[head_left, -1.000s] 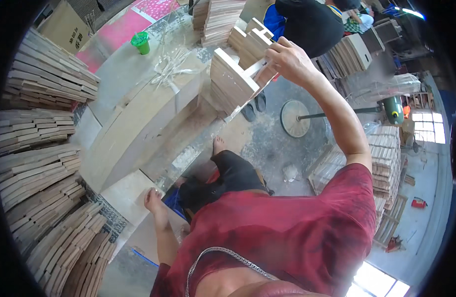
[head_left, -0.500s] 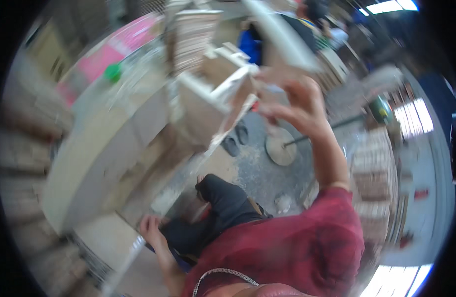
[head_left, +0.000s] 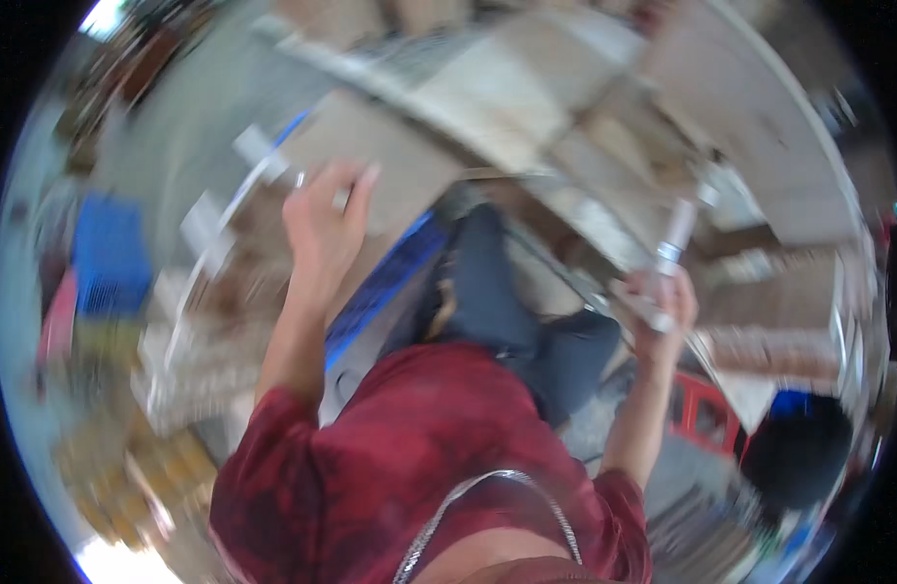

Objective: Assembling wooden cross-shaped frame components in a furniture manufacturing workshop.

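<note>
And here's the right hand (head_left: 667,304), out over the edge of the long bench (head_left: 497,78), fingers wrapped around a pale strip (head_left: 678,229) that sticks up past the knuckles toward the bench's open middle. Across on the other side, the left hand (head_left: 324,222) is curled beside a brown board (head_left: 385,146), near a heap of pale wood pieces (head_left: 210,341); whether its fingertips pinch anything, I cannot tell through the blur. The bench top runs pale and worn across the upper view, and a bright blue panel (head_left: 385,287) slants between board and lap. Look around the room now: grey-green floor (head_left: 195,102) up at the far left, a blue basket (head_left: 112,253) below it, yellowish-brown stacks (head_left: 142,472) lower still, and white glare (head_left: 127,565) in the bottom corner. Over on the right, a red stool (head_left: 703,414) sits near a dark rounded shape (head_left: 797,453), too smeared to make out.
</note>
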### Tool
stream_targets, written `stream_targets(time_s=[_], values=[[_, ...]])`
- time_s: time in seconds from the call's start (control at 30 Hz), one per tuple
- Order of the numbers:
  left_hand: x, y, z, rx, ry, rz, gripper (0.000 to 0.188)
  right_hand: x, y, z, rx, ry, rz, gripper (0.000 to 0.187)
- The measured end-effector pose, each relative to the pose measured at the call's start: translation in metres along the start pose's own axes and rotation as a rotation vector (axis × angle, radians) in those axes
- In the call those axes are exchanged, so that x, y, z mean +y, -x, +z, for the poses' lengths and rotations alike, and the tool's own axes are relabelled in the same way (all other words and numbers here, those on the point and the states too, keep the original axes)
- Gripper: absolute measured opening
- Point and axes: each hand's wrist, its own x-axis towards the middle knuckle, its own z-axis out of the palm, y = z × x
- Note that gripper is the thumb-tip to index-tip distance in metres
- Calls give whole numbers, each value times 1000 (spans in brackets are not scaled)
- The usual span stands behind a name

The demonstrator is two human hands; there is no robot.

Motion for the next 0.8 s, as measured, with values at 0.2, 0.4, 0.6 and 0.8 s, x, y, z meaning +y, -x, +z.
stream_targets(time_s=[0.2,0.4,0.6,0.8], values=[[-56,44,-95,132,-426,-254,22,35,2,21,-162,-154,53,20],[-60,46,-134,213,-681,-223,28,24,6,23,-232,-44,-7,15],[-30,83,-108,89,-66,-440,29,28,-6,18,-209,272,-32,18],[-189,232,46,-358,366,-1271,51,30,-8,27,-274,346,-1,14]])
